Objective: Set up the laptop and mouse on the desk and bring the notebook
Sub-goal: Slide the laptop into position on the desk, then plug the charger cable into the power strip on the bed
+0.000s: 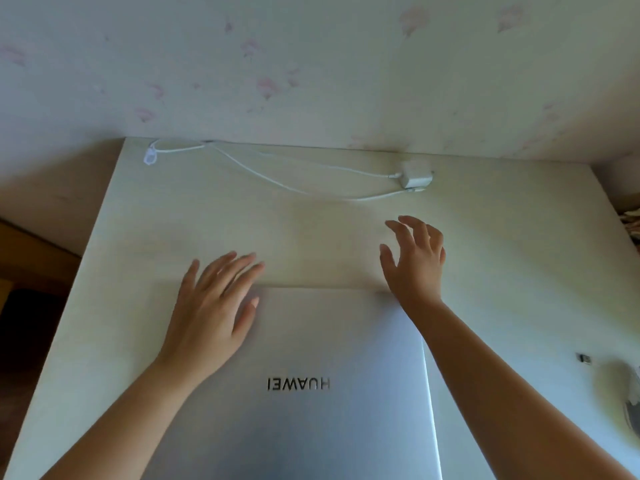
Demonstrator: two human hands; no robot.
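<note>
A closed silver laptop (311,358) with its brand name upside down lies flat on the pale desk (138,254), near the front edge. My left hand (211,306) hovers over the laptop's far left corner, fingers spread and holding nothing. My right hand (414,258) is raised above the far right corner, fingers apart and curled, also holding nothing. A grey mouse (628,400) shows partly at the right edge of the view, with a small USB dongle (584,358) beside it. No notebook is in sight.
A white charger block (415,178) with its cable (277,174) lies along the desk's far edge against the flowered wall. The desk's left edge drops to a dark floor. Bare desk surface lies between the laptop and the charger.
</note>
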